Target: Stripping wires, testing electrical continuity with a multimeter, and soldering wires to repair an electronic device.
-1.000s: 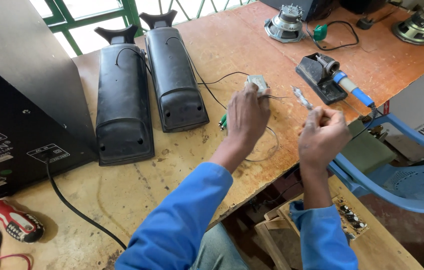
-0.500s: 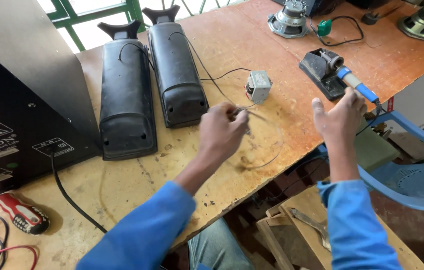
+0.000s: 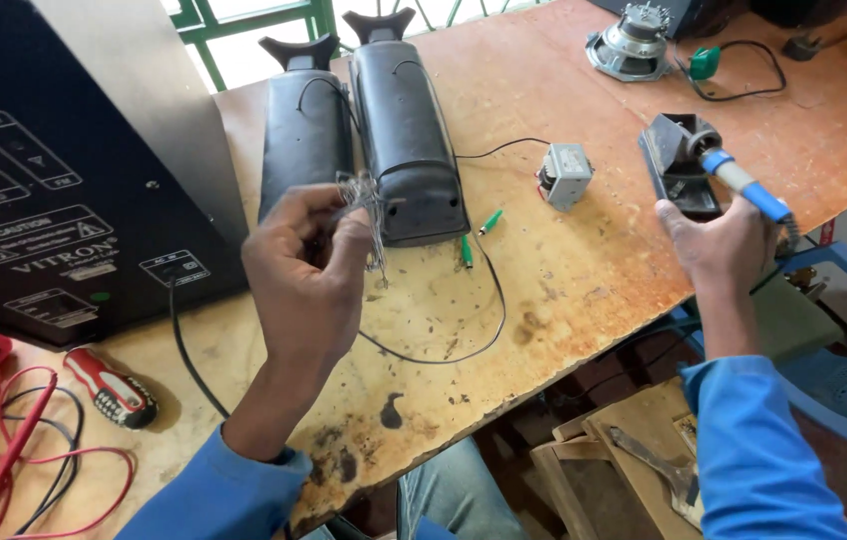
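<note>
My left hand (image 3: 304, 275) is raised over the wooden table (image 3: 584, 270), its fingers pinched on a small coil of thin solder wire (image 3: 366, 215) that dangles in front of two black speakers (image 3: 406, 140). My right hand (image 3: 724, 245) is at the table's right edge, closed around the blue handle of a soldering iron (image 3: 744, 188) whose tip rests in its black stand (image 3: 679, 165). A small grey transformer (image 3: 566, 175) sits between the two hands, with a thin black wire (image 3: 444, 350) running from it.
A large black amplifier box (image 3: 54, 180) stands at the left. A red-handled screwdriver (image 3: 109, 385) and red probe leads (image 3: 24, 450) lie at the near left. A bare speaker driver (image 3: 634, 45) sits at the back. A blue plastic chair (image 3: 844, 370) is at right.
My left hand has moved left and lifted the solder wire toward the speakers. My right hand has reached right and taken hold of the soldering iron's handle.
</note>
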